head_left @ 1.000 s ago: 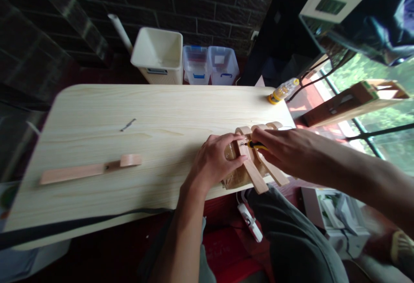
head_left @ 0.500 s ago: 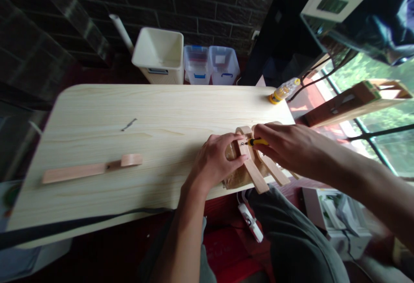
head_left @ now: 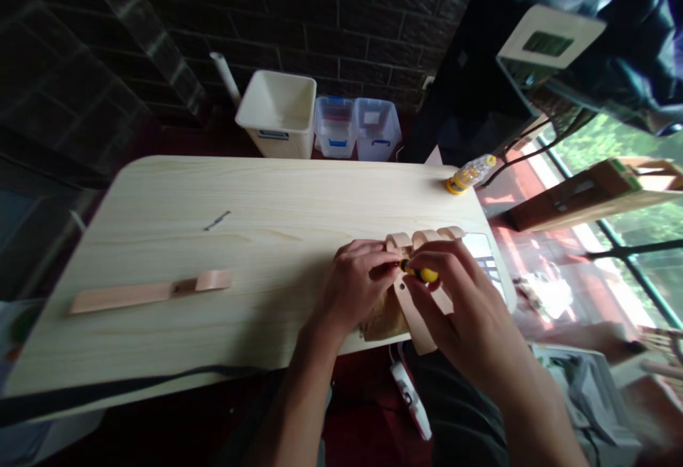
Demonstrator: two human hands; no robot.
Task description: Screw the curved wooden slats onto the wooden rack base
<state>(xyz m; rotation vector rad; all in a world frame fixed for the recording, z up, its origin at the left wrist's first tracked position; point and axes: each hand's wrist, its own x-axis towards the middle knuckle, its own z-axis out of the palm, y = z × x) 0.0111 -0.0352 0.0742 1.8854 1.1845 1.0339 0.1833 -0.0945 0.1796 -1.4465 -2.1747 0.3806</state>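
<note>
My right hand [head_left: 464,303] is closed round a small yellow-and-black screwdriver [head_left: 425,274], its tip pointing left. At that tip, the thumb and forefinger of my left hand [head_left: 346,289] come together; what they pinch is too small to make out. Under both hands lies a brown piece [head_left: 381,321] with several tan, leather-like straps whose ends curl over at the far side. The nearest strap [head_left: 419,324] shows a dark hole and hangs past the table's front edge. My right hand partly hides the other straps.
A loose tan strap [head_left: 128,297] with a curled end and a thin dark item [head_left: 217,221] lie on the pale table [head_left: 299,189]. A clear bottle with a yellow base [head_left: 469,174] stands at the far right corner. Behind the table are a cream bin [head_left: 282,100] and two clear boxes.
The screwdriver has come away from the strap's hole and turned, its tip now at my left fingertips. My left thumb and forefinger have closed together. The view has shifted slightly.
</note>
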